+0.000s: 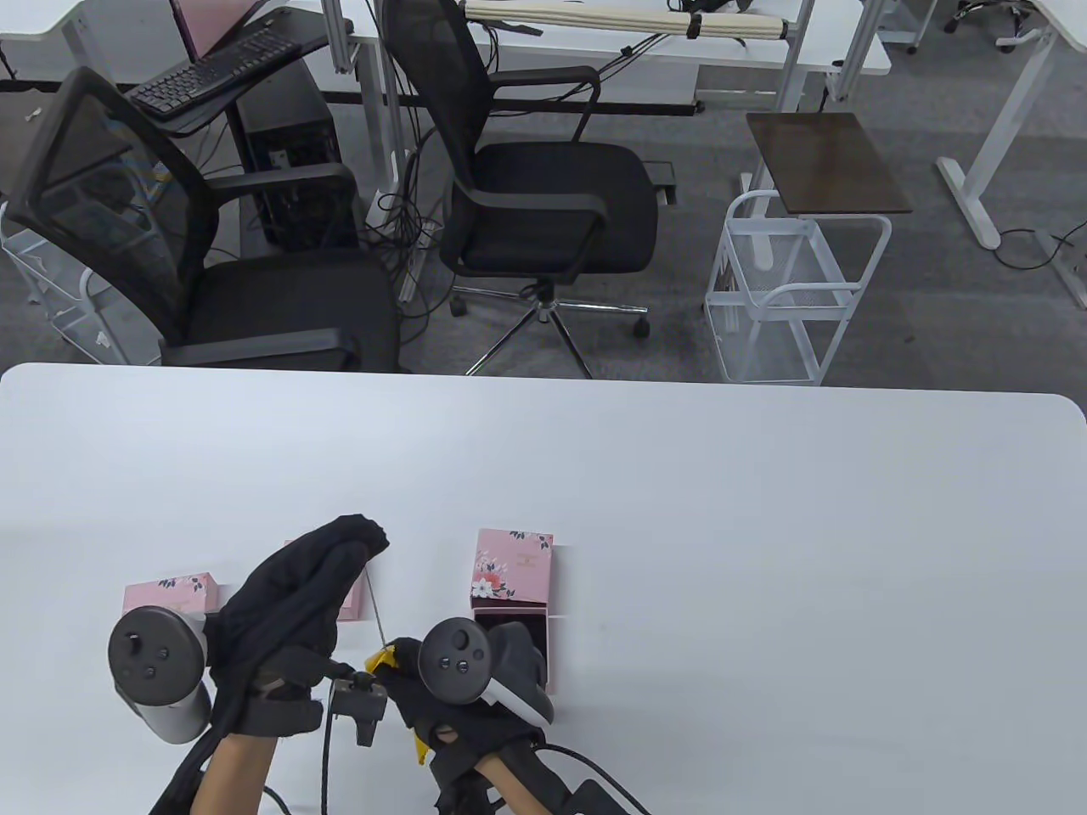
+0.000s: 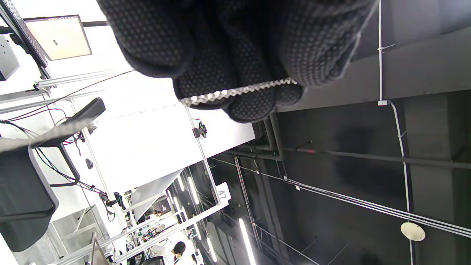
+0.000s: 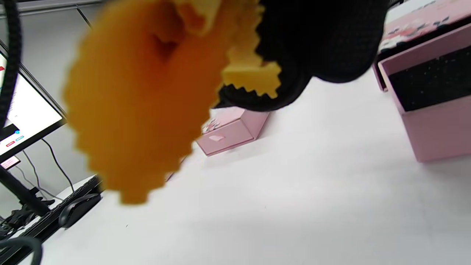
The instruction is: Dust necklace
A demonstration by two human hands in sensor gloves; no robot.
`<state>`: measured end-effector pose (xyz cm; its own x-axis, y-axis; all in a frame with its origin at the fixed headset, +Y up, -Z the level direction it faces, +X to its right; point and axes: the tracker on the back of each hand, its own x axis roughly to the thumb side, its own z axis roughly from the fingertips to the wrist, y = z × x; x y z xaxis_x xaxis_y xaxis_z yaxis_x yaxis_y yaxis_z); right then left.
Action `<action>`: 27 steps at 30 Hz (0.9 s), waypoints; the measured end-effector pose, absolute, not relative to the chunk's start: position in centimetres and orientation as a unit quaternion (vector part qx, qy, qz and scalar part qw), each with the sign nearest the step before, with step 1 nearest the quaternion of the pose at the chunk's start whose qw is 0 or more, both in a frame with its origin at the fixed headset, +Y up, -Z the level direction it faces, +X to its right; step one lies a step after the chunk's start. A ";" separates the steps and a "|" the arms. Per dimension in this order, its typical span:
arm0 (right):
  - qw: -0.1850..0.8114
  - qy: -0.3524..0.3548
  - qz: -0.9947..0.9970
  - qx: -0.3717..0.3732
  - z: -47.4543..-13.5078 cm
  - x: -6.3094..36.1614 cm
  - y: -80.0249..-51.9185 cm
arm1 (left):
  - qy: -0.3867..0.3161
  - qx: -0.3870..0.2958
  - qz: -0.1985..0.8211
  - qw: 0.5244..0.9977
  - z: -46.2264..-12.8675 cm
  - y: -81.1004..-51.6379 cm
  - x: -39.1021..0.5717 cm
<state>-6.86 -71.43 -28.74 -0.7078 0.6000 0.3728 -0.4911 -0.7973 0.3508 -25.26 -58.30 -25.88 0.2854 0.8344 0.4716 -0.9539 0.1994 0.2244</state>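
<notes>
left hand (image 1: pixel 289 611): raised above the worktop (image 1: pixel 679 509) near its front edge, fingers curling together at the top and pinching one end of the necklace (image 1: pixel 374 609). in the left wrist view the silver chain (image 2: pixel 235 92) is lying across the gloved fingertips (image 2: pixel 254 103), which are closing round it.

necklace: a thin silver chain, running taut from the left hand's fingertips down toward the right hand, held in the air over the front part of the worktop, left of centre.

right hand (image 1: pixel 442 679): sitting low beside the left hand, fingers gripping a yellow cloth (image 1: pixel 382 658) with a zigzag edge; the cloth is meeting the lower end of the chain. in the right wrist view the cloth (image 3: pixel 140 110) is hanging folded from the curled black fingers (image 3: pixel 323 48).

open pink box (image 1: pixel 514 632): standing on the worktop just behind the right hand, floral lid (image 1: pixel 512 566) upright, dark lining inside.

second pink box (image 1: pixel 170 596): lying closed on the worktop behind the left hand.
</notes>
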 end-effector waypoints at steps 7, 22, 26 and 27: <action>0.262 0.122 0.924 0.249 -28.4 -7.6 -71.9 | -0.119 0.242 0.591 0.760 -25.9 -58.2 -25.7; 0.207 0.176 0.928 0.255 -28.0 -8.2 -73.4 | -0.107 0.247 0.608 0.747 -25.9 -58.0 -26.9; 0.182 0.183 0.932 0.254 -28.0 -8.3 -73.2 | -0.099 0.248 0.616 0.741 -25.9 -58.1 -27.4; 0.172 0.178 0.934 0.257 -28.0 -8.3 -73.1 | -0.096 0.252 0.618 0.739 -25.9 -58.0 -27.7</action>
<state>-8.25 -73.13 -28.03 -0.8086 0.4124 0.4196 -0.2290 -0.8776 0.4213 -27.66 -58.04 -25.94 0.2187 0.8643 0.4529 -0.9611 0.1106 0.2531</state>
